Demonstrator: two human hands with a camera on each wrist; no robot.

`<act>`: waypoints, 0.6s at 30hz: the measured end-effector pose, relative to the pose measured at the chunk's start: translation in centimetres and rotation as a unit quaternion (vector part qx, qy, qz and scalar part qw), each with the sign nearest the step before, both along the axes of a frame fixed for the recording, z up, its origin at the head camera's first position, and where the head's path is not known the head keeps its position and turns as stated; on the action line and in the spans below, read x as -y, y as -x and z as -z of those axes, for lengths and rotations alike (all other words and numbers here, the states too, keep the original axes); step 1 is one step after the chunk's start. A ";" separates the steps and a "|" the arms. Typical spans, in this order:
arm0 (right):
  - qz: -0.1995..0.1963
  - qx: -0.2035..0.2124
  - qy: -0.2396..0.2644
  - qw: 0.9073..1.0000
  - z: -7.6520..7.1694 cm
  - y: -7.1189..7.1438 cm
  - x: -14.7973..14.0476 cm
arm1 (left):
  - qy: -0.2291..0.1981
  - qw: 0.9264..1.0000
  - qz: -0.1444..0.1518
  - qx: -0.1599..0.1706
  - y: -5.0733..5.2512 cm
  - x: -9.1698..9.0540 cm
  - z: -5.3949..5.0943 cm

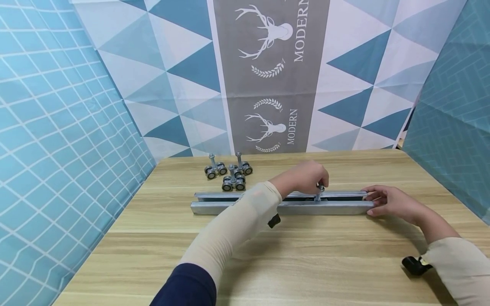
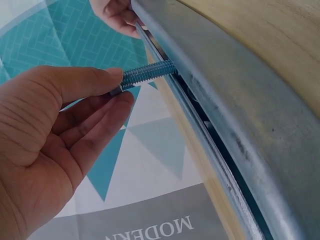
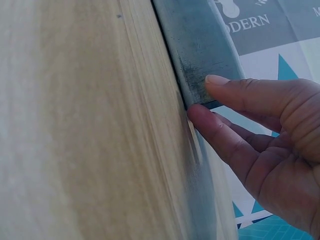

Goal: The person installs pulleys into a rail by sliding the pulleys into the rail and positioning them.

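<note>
A galvanized steel track (image 1: pixel 325 208) lies crosswise on the table, its long slot facing up. Out of the slot stands a threaded bolt (image 2: pixel 149 74), and my left hand (image 1: pixel 309 176) pinches its upper end between thumb and fingers. What the bolt joins to inside the track is hidden. At the track's right end, my right hand (image 1: pixel 394 204) grips the metal with curled fingers; in the right wrist view the thumb (image 3: pixel 220 82) presses on its side. Several roller trolleys (image 1: pixel 233 182), each with wheels and an upright bolt, stand behind the track's left part.
The wooden table (image 1: pixel 306 255) carries everything. Patterned cloth (image 1: pixel 176 76) hangs behind its back edge, and blue tiled-print cloth (image 1: pixel 57 140) lines the left side. A black wrist-worn piece (image 1: pixel 416 265) sits by the right sleeve.
</note>
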State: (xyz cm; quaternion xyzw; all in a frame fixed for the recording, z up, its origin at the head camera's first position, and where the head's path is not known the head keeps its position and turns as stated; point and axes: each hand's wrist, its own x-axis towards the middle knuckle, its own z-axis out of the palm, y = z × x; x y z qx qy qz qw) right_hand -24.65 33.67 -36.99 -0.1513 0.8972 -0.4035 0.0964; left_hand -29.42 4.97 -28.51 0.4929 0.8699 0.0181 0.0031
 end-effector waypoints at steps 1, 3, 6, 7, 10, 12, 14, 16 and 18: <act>0.000 0.000 0.000 1.000 0.0 0.0 0.0 | -0.001 1.000 -0.001 0.001 0.0 -0.1 0.0; 0.002 0.001 -0.001 1.000 0.1 0.0 0.0 | -0.005 1.000 0.000 0.003 0.0 -0.2 0.2; 0.003 0.002 -0.002 1.000 0.1 0.0 0.0 | -0.010 1.000 0.000 0.001 0.0 -0.3 0.3; 0.003 0.001 -0.003 1.000 0.1 0.0 0.0 | -0.013 1.000 0.002 0.000 0.0 -0.4 0.4; 0.003 0.002 -0.003 1.000 0.1 0.0 0.0 | -0.019 1.000 0.004 -0.004 -0.1 -0.5 0.5; 0.003 0.003 -0.004 1.000 0.1 0.0 0.0 | -0.023 1.000 0.005 -0.004 -0.1 -0.6 0.6; 0.004 0.003 -0.006 1.000 0.1 0.1 0.0 | -0.022 1.000 0.006 -0.009 -0.2 -0.7 0.6; 0.006 0.005 -0.008 1.000 0.1 0.1 0.0 | -0.022 1.000 0.008 -0.013 -0.2 -0.8 0.7; 0.006 0.006 -0.008 1.000 0.1 0.1 0.0 | -0.022 1.000 0.009 -0.020 -0.1 -0.9 0.8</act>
